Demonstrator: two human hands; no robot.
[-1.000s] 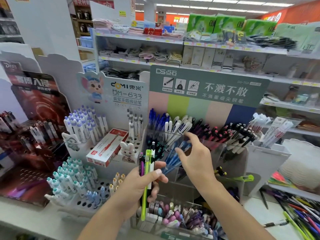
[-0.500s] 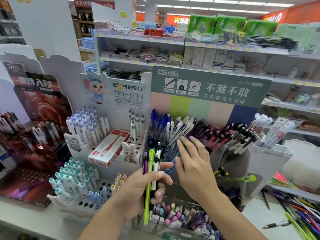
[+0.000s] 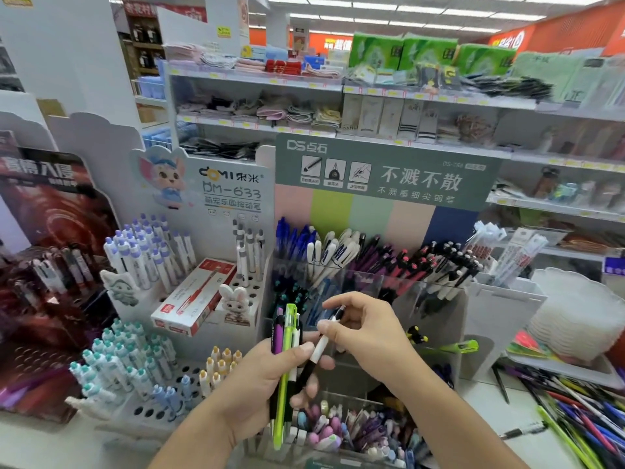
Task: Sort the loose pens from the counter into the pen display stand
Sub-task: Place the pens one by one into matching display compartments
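My left hand (image 3: 260,384) grips a bundle of pens (image 3: 285,346) upright, among them a lime-green one and a purple one. My right hand (image 3: 363,330) pinches a white-and-black pen (image 3: 321,343) by its upper part; its lower end still lies among the bundle. Both hands are in front of the clear tiered pen display stand (image 3: 422,292), whose compartments hold blue, white, purple and black-pink pens. Loose pens (image 3: 581,411) lie on the counter at the lower right.
A white peg-hole stand (image 3: 162,370) with teal, blue and yellow pens sits to the left, a red pen box (image 3: 194,296) on it. A dark red display (image 3: 47,265) is far left. A front tray (image 3: 341,431) holds pastel pens. Store shelves (image 3: 338,86) rise behind.
My right hand has drawn back from the stand's blue-pen compartment to the bundle and taken hold of a white-and-black pen. My left hand with the bundle has stayed about where it was.
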